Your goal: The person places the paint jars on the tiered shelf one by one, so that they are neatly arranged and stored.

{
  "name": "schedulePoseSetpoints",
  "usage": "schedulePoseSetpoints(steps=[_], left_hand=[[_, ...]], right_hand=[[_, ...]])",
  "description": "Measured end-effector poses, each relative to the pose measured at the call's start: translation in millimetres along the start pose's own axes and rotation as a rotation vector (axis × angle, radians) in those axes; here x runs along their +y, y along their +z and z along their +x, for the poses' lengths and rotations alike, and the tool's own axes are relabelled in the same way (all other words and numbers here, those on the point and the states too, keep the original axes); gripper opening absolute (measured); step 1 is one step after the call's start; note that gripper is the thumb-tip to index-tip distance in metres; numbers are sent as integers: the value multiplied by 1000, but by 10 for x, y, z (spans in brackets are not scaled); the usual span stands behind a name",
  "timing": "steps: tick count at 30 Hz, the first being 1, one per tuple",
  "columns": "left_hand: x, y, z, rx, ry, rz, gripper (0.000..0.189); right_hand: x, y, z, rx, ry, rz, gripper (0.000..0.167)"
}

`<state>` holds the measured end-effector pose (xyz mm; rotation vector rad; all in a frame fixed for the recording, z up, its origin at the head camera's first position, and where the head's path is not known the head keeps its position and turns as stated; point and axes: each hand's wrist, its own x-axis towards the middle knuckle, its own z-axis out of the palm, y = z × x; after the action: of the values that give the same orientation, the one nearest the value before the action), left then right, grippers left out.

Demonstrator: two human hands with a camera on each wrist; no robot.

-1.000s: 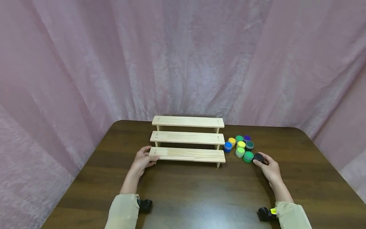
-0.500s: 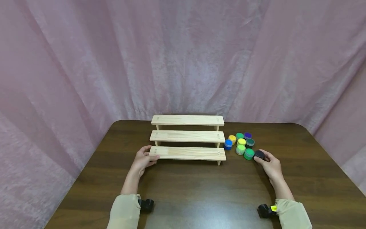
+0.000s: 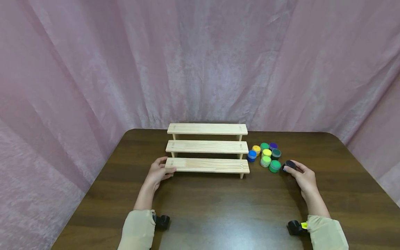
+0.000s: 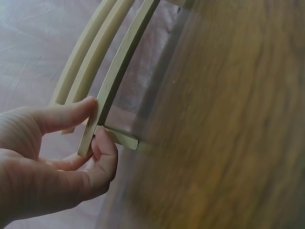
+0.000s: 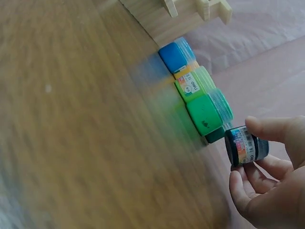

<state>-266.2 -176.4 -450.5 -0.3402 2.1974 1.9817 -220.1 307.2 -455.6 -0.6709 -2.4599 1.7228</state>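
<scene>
left hand [image 3: 158, 172] pinches the rack [image 3: 208, 165], right hand [image 3: 305, 177] the black jar [image 5: 245, 146]. the jar seems light, stiff, slick; hold its sides

One word legible: "neo"

On the light green jar [image 3: 265, 161], toward the table [image 3: 203, 194]'s far edge, you read "neo" on a white label [image 5: 190, 87]. The black jar [image 3: 289, 164] in your right hand [image 3: 304, 177] carries a colourful label [image 5: 240, 148] with a barcode [image 5: 248, 138]; its lettering is unclear.
</scene>
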Motion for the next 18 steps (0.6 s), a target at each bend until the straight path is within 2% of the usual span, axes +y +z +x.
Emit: schedulePoseSetpoints(steps=[6,10,18], left_hand=[[37,-59,4,-9,-2,-4,71],[38,-79,-3,-13,1,-23,71],[-13,-24,-34,-15,13,-55,69]], right_hand=[[-119,48,-13,77,-12,71,56],[-185,37,-51,118,-32,80,52],[-190,-24,-111,140,-39,87,43]])
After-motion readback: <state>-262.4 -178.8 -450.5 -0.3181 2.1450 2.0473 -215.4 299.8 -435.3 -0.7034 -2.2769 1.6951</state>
